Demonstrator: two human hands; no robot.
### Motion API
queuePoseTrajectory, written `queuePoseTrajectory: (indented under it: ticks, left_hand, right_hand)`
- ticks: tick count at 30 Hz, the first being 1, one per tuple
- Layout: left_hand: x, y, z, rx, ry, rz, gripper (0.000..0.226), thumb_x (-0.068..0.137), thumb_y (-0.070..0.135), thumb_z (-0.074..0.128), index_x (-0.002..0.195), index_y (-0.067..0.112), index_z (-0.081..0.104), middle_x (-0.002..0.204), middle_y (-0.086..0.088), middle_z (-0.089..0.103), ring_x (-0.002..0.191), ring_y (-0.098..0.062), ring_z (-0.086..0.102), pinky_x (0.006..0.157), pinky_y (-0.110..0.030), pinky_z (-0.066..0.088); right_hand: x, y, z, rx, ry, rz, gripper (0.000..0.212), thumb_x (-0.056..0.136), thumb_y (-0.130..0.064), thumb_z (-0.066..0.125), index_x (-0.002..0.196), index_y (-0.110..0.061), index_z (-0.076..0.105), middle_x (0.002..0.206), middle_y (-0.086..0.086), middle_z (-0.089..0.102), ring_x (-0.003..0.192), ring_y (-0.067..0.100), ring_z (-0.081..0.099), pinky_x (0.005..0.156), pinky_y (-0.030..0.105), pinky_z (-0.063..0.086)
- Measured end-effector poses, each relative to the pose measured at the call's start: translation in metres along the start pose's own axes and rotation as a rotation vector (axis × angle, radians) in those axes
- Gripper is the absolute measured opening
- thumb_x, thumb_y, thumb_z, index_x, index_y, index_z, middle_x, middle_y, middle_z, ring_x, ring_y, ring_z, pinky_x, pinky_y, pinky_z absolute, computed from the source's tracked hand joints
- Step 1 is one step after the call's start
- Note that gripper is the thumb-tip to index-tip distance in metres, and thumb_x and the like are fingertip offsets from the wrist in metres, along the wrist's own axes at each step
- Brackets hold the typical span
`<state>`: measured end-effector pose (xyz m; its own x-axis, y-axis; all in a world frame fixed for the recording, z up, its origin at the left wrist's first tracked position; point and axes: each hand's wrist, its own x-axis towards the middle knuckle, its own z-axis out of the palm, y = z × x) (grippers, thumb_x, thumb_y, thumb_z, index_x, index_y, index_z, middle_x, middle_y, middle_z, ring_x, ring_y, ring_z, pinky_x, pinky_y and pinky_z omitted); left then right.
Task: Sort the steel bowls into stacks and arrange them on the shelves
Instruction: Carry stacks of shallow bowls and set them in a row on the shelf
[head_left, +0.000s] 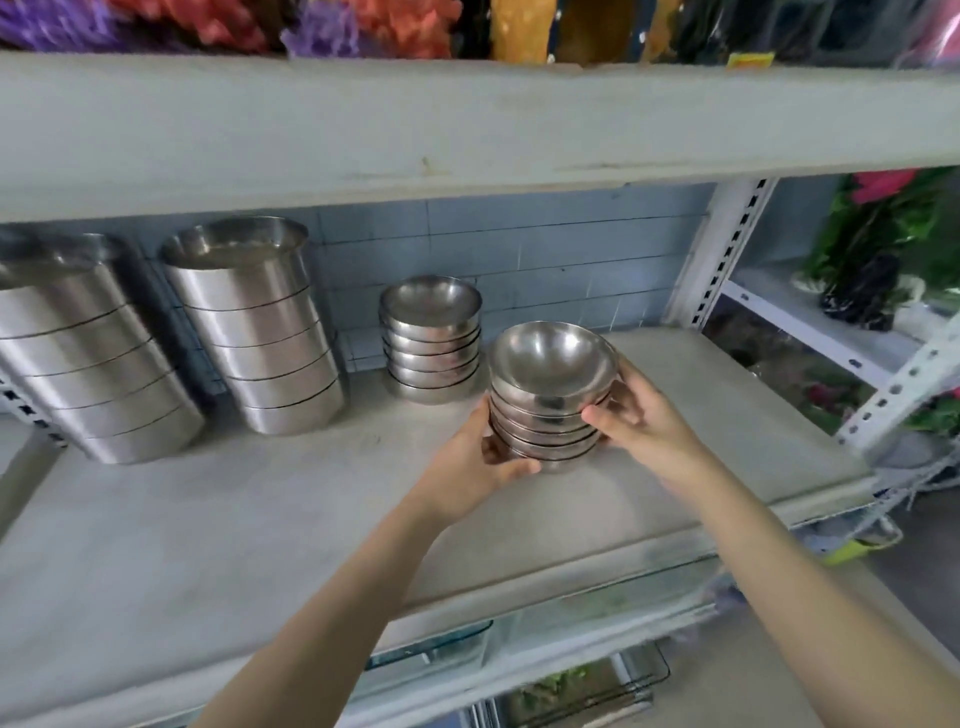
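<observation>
four bowl stacks (550, 395), two hands (467, 467)

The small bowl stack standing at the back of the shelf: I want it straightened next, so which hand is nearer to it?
Left. The left hand grips the held stack on the side facing that back stack; the right hand grips the far side.

1 head camera looks forward and down, close onto the shelf (218, 519) at arm's reach.
</observation>
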<state>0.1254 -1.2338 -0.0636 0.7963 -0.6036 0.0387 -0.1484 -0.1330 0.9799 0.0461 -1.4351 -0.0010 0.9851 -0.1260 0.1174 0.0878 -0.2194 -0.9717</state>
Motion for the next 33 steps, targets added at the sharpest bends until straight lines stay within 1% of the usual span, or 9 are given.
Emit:
queuePoseTrajectory:
  ticks: [5, 9, 12, 14, 18, 21, 24, 29, 33]
  left_hand:
    - [0.029, -0.006, 0.006, 0.019, -0.007, -0.028, 0.086, 0.082, 0.003, 0.075, 0.149, 0.017, 0.023, 0.133, -0.003, 0.059, 0.118, -0.015, 0.061, 0.104, -0.035, 0.048]
    - [0.057, -0.005, 0.012, 0.045, 0.020, -0.043, 0.087, 0.082, 0.008, 0.074, 0.150, 0.014, 0.020, 0.141, -0.002, 0.052, 0.128, -0.015, 0.054, 0.110, -0.039, 0.042]
    - [0.075, -0.003, 0.017, 0.052, 0.070, -0.068, 0.080, 0.085, 0.005, 0.072, 0.148, 0.015, 0.024, 0.135, 0.004, 0.055, 0.113, 0.008, 0.058, 0.100, -0.016, 0.045]
    - [0.086, -0.003, 0.019, 0.088, 0.123, -0.087, 0.069, 0.085, 0.006, 0.072, 0.142, 0.015, 0.033, 0.128, 0.002, 0.059, 0.104, 0.004, 0.061, 0.090, -0.010, 0.047]
    - [0.103, -0.005, 0.021, 0.215, 0.223, -0.126, 0.074, 0.068, 0.053, 0.080, 0.127, 0.034, 0.041, 0.122, 0.012, 0.065, 0.121, -0.017, 0.056, 0.108, -0.041, 0.041]
    - [0.116, -0.015, 0.020, 0.183, 0.262, -0.183, 0.091, 0.048, 0.073, 0.082, 0.123, 0.042, 0.041, 0.125, 0.012, 0.062, 0.126, -0.023, 0.053, 0.109, -0.046, 0.040]
    - [0.116, -0.002, 0.027, 0.168, 0.326, -0.176, 0.090, 0.055, 0.058, 0.087, 0.129, 0.030, 0.044, 0.124, 0.011, 0.062, 0.121, -0.012, 0.056, 0.107, -0.037, 0.044]
    - [0.122, -0.001, 0.028, 0.105, 0.388, -0.113, 0.074, 0.071, 0.027, 0.086, 0.133, 0.015, 0.047, 0.123, 0.004, 0.065, 0.115, -0.009, 0.061, 0.107, -0.034, 0.045]
    - [0.127, -0.003, 0.025, 0.103, 0.373, -0.079, 0.079, 0.069, 0.028, 0.087, 0.135, 0.014, 0.046, 0.125, 0.003, 0.065, 0.117, -0.008, 0.060, 0.107, -0.034, 0.045]
  right_hand:
    - [0.026, 0.009, -0.015, 0.017, -0.017, -0.010, 0.049, 0.089, -0.003, 0.063, 0.124, -0.034, 0.051, 0.111, -0.021, 0.068, 0.106, -0.007, 0.064, 0.091, 0.020, 0.053]
    - [0.052, 0.016, -0.032, 0.041, -0.029, 0.006, 0.057, 0.082, -0.019, 0.067, 0.133, -0.034, 0.048, 0.113, -0.014, 0.070, 0.115, 0.007, 0.062, 0.100, 0.035, 0.050]
    - [0.075, 0.022, -0.045, 0.046, -0.064, 0.016, 0.060, 0.089, -0.013, 0.065, 0.141, -0.030, 0.043, 0.120, -0.019, 0.067, 0.117, -0.001, 0.060, 0.107, 0.044, 0.046]
    - [0.091, 0.026, -0.053, 0.048, -0.090, 0.033, 0.053, 0.091, -0.009, 0.064, 0.134, -0.036, 0.047, 0.115, -0.023, 0.067, 0.113, -0.007, 0.060, 0.110, 0.048, 0.043]
    - [0.114, 0.032, -0.064, 0.056, -0.141, 0.057, 0.042, 0.094, -0.007, 0.062, 0.120, -0.038, 0.052, 0.109, -0.022, 0.069, 0.104, -0.012, 0.061, 0.112, 0.048, 0.041]
    - [0.125, 0.037, -0.069, 0.062, -0.181, 0.044, 0.043, 0.095, -0.009, 0.062, 0.123, -0.039, 0.051, 0.106, -0.025, 0.071, 0.107, -0.009, 0.062, 0.111, 0.048, 0.042]
    - [0.132, 0.042, -0.072, 0.072, -0.209, 0.020, 0.051, 0.094, -0.011, 0.063, 0.133, -0.039, 0.045, 0.121, -0.020, 0.065, 0.115, -0.006, 0.059, 0.111, 0.050, 0.042]
    - [0.144, 0.046, -0.071, 0.095, -0.249, -0.023, 0.054, 0.094, -0.012, 0.063, 0.137, -0.037, 0.044, 0.129, -0.011, 0.063, 0.118, -0.002, 0.059, 0.110, 0.050, 0.044]
    - [0.153, 0.050, -0.071, 0.114, -0.257, -0.028, 0.053, 0.094, -0.012, 0.063, 0.135, -0.039, 0.044, 0.127, -0.009, 0.064, 0.118, 0.001, 0.060, 0.109, 0.048, 0.046]
